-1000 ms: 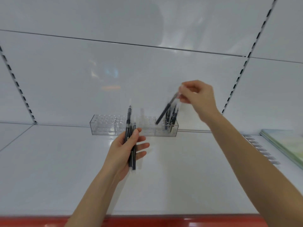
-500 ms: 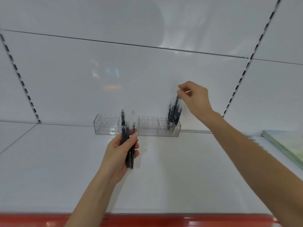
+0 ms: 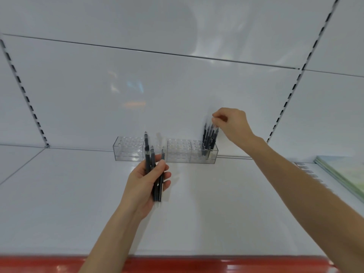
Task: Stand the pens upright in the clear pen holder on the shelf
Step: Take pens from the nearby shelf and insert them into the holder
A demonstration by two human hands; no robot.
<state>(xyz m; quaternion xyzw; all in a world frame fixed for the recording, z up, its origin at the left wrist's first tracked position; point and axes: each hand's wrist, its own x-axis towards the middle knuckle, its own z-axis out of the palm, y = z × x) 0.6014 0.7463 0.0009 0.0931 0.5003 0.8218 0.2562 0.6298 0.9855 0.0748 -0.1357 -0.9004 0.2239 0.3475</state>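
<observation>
Two hands, a bunch of pens and a clear pen holder on a white shelf.

The left hand [image 3: 146,182] grips a bunch of dark pens [image 3: 156,175] with fingers and thumb curled round them, tips pointing up, in front of the pen holder [image 3: 178,152]. The pen holder is long and see-through and sits at the back of the shelf [image 3: 216,203], against the white wall [image 3: 177,91]. A few standing pens [image 3: 209,137] are upright in its right end. The right hand [image 3: 232,125] is just above them with its fingers bent, and the fingertips [image 3: 214,119] are at the top of the standing pens. I cannot tell if it pinches one or only touches. A green book [image 3: 348,174] lies on the shelf far to the right.
</observation>
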